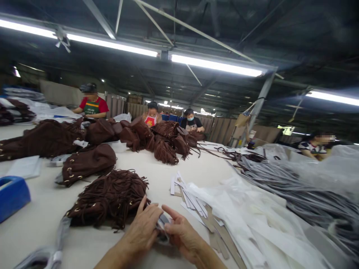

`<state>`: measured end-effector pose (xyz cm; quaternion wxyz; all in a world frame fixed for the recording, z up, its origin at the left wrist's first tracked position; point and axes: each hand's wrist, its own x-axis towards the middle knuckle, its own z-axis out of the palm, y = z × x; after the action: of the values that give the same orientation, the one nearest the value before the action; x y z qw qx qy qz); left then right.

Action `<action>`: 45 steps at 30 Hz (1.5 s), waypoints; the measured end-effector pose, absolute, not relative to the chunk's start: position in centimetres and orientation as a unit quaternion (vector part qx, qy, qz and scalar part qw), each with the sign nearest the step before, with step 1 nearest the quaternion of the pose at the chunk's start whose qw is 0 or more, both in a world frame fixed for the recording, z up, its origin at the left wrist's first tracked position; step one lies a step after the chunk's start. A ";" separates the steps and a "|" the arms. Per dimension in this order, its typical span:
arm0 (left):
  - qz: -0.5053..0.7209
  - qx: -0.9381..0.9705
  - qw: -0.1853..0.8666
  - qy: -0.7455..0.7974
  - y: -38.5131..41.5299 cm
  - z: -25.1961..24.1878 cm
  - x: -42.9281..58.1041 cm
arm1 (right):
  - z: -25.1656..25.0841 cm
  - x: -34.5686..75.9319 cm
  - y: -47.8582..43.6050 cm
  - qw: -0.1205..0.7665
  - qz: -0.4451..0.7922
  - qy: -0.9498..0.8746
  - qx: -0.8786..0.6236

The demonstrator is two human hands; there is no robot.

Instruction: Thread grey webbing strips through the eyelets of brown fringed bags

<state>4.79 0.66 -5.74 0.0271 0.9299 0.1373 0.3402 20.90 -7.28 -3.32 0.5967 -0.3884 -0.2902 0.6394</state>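
Note:
A dark brown fringed bag [109, 196] with gold eyelets lies flat on the white table, just beyond my hands. My left hand [141, 226] is closed at the bag's near right edge, on a grey strap end [162, 221] that looks wrapped in clear film. From the right, my right hand [181, 232] pinches the same strap end between thumb and fingers, its index finger stretched out. Part of the strap is hidden under both hands. Another film-wrapped strap [62, 233] runs from the bag's left corner toward the lower left.
A blue tape dispenser [14, 196] stands at the left. Brown bags [89, 162] pile up beyond. Paper strips [193, 200], white sheeting [252, 220] and grey straps [294, 190] cover the right side. Several co-workers [94, 104] sit across the table.

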 end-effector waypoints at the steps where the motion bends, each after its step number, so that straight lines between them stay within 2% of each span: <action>1: 0.334 0.932 0.043 0.135 0.8 -5.7 4.7 | -3.4 20.9 -7.2 0.594 0.640 -0.286 -0.395; 8: 0.293 0.940 0.111 0.136 0.4 -4.7 4.9 | -3.7 21.2 -6.8 0.594 0.642 -0.278 -0.397; 14: 0.321 0.928 0.059 0.179 -0.4 -5.4 6.0 | -4.3 21.1 -7.4 0.570 0.649 -0.289 -0.412; 16: 0.320 0.926 0.049 0.194 -0.4 -5.5 6.3 | -3.9 21.7 -7.2 0.536 0.637 -0.332 -0.444; 18: 0.315 0.925 0.040 0.209 -0.5 -5.5 6.5 | -3.1 22.7 -6.4 0.454 0.541 -0.446 -0.550; 20: 0.305 0.925 0.030 0.226 -0.6 -5.5 6.7 | -2.2 24.0 -4.7 0.352 0.360 -0.547 -0.669; 22: 0.299 0.924 0.018 0.236 -0.6 -5.7 6.9 | -1.5 25.1 -2.5 0.296 0.195 -0.579 -0.734; 25: 0.294 0.928 0.001 0.231 -0.5 -5.8 6.8 | -1.4 26.1 0.8 0.270 0.099 -0.579 -0.762; 28: 0.281 0.930 0.003 0.235 -0.1 -5.8 6.5 | -2.4 26.8 3.0 0.239 0.069 -0.578 -0.777; 32: 0.288 0.921 0.011 0.260 0.7 -6.1 6.4 | -3.1 28.0 3.5 0.266 0.073 -0.564 -0.779; 37: 0.337 0.895 0.019 0.290 1.3 -6.7 6.5 | -3.4 29.0 0.2 0.377 0.129 -0.507 -0.764; 42: 0.335 0.897 0.023 0.288 1.1 -5.6 6.0 | -5.8 28.5 -7.7 0.495 0.204 -0.436 -0.723; 45: 0.326 0.899 0.025 0.291 1.0 -4.9 5.8 | -6.5 27.9 -12.2 0.478 0.212 -0.425 -0.739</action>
<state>5.78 0.98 -4.85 0.0247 0.8993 0.2905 0.3259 27.94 -12.19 -6.53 0.4780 -0.7389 -0.4251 0.2119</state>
